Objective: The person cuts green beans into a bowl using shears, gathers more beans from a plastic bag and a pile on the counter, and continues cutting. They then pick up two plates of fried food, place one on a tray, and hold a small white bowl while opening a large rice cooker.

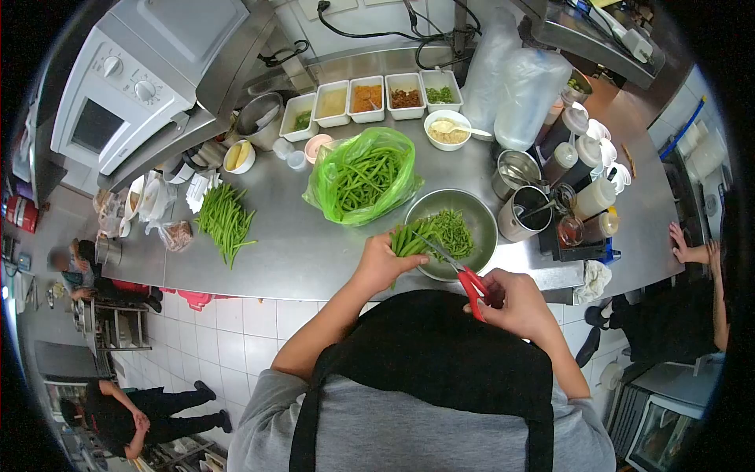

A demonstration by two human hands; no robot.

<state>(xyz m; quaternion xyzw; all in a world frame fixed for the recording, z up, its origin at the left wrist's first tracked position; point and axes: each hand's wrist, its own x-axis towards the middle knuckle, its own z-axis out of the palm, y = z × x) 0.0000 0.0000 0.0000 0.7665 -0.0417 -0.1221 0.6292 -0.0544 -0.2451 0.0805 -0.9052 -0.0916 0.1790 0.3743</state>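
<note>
Now left grip (380, 263) closes round beans (407, 240), right grip (513, 303) round scissors (472, 285).

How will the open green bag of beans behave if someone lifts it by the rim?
Likely floppy: the bag's thin plastic is crinkled and slumped on the counter. Probably heavier than the plastic suggests, since many beans fill it. The mouth gapes, so a one-sided pull might tip some out.

Commercial kitchen: steel counter (299, 271), microwave (118, 102), squeeze bottles (595, 197).
</note>
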